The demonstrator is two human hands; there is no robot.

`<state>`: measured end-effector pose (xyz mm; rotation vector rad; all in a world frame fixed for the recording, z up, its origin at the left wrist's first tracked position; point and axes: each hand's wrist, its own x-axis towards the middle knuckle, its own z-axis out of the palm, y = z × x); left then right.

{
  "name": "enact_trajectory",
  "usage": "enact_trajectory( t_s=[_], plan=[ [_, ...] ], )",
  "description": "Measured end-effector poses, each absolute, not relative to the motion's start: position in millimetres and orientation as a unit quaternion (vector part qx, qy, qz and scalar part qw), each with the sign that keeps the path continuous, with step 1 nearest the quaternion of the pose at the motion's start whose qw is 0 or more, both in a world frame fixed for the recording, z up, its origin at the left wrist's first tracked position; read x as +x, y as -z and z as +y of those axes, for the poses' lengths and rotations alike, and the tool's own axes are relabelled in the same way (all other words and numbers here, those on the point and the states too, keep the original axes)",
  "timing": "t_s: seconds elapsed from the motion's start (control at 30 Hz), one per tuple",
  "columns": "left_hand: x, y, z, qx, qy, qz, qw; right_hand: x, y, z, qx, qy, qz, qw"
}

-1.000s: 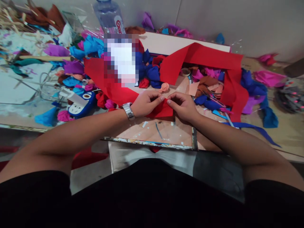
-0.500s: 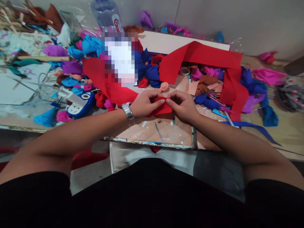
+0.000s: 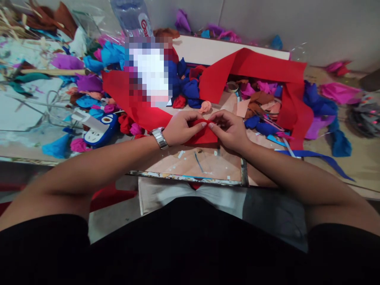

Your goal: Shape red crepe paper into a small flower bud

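Note:
My left hand [image 3: 183,128], with a metal watch [image 3: 159,137] at its wrist, pinches the upper edge of a red crepe paper strip [image 3: 204,136]. Right beside it my right hand [image 3: 228,130] pinches the same edge, thumb and fingers closed. The two thumb tips almost meet. Below them a flap of the strip hangs over the table, and the paper seems to run on to the left behind my left hand. Just beyond my fingers lies a small peach paper bud [image 3: 206,107]. What the fingertips press between them is partly hidden.
Behind my hands stand a water bottle [image 3: 132,19] and a blurred bright patch. Another long red strip [image 3: 267,65] arches at the right over paper scraps and a tape roll [image 3: 232,87]. A blue-white power socket [image 3: 101,132], pliers [image 3: 32,78] and wires lie left. The table edge [image 3: 190,179] runs before me.
My fingers have shifted slightly along the red paper's edge, and its lower flap sits a little differently. Both hands still pinch it. The view has moved a touch.

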<state>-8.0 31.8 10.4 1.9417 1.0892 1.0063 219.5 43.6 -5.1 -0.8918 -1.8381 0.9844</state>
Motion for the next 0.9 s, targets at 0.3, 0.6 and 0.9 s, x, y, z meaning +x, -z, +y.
enact_trajectory(
  t_s=[0.3, 0.6, 0.9],
  plan=[
    [-7.9, -10.7, 34.5, 0.746, -0.391, 0.416, 0.343, 219.1, 2.4, 41.8, -0.347, -0.379, -0.747, 0.422],
    [-9.6, -8.4, 36.9, 0.746, -0.393, 0.41, 0.348, 219.1, 4.2, 42.6, -0.33, -0.362, -0.757, 0.433],
    [-8.7, -10.1, 36.6, 0.747, -0.386, 0.418, 0.344, 220.1, 2.3, 41.3, -0.342, -0.354, -0.76, 0.424]
  ],
)
